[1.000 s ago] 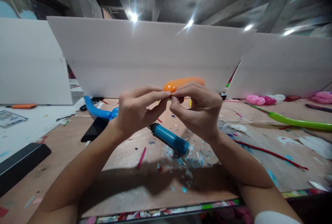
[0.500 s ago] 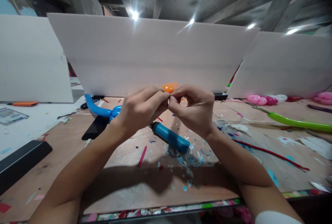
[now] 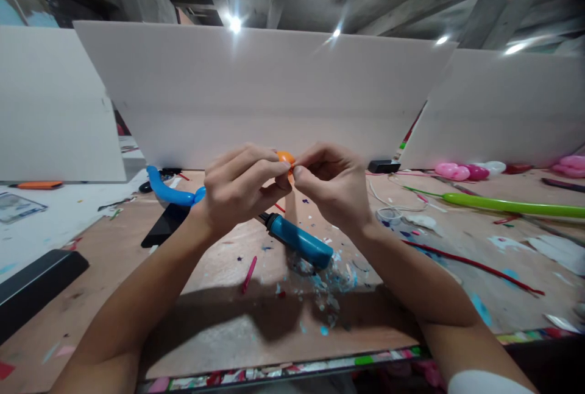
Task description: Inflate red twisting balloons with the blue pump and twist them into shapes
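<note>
1. I'm holding the orange balloon (image 3: 285,157) above the surface (image 3: 219,269), in front of the white board (image 3: 274,89).
2. My left hand (image 3: 244,184) is pinching its near end between the fingers; my right hand (image 3: 336,187) is gripping the same end.
3. Below, a blue pump (image 3: 301,242) is lying near a pink strip (image 3: 249,274).
4. A blue balloon (image 3: 169,194) is resting leftward, a green balloon (image 3: 512,204) rightward.

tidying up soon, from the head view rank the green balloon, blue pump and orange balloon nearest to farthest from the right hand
From the right hand:
1. Orange balloon: nearest, just left of its fingertips
2. Blue pump: below and slightly left in the picture, on the table
3. Green balloon: farthest, off to the right
</note>
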The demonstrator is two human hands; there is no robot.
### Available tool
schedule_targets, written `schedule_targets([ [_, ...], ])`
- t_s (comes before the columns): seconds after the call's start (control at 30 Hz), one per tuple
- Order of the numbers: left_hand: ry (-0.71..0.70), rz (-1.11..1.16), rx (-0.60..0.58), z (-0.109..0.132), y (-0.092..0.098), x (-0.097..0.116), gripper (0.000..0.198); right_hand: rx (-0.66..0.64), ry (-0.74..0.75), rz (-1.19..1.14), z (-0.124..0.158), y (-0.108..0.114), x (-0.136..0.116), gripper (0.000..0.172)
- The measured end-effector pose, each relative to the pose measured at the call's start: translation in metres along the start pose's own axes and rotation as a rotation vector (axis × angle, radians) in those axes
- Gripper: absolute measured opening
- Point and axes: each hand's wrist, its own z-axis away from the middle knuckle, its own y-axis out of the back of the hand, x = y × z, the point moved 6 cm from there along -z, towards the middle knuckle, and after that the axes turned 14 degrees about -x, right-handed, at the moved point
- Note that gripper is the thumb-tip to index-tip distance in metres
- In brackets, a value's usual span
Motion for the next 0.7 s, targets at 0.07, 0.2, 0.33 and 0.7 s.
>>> schedule_targets([
  [0.07,0.019,0.011,0.001,-0.001,0.000,0.000,0.016,-0.005,0.010,0.017,0.000,0.000,-0.001,0.009],
  [0.2,0.124,0.057,-0.072,-0.004,-0.005,-0.007,0.011,0.026,0.084,0.118,-0.001,0.004,0.003,0.009],
  [0.33,0.228,0.131,-0.209,-0.004,-0.014,-0.018,0.013,0.047,0.213,0.326,-0.002,0.010,0.007,0.010],
  [0.7,0.089,-0.146,-0.148,0.006,-0.016,-0.009,0.007,0.016,0.047,0.230,-0.006,0.008,0.014,0.011],
])
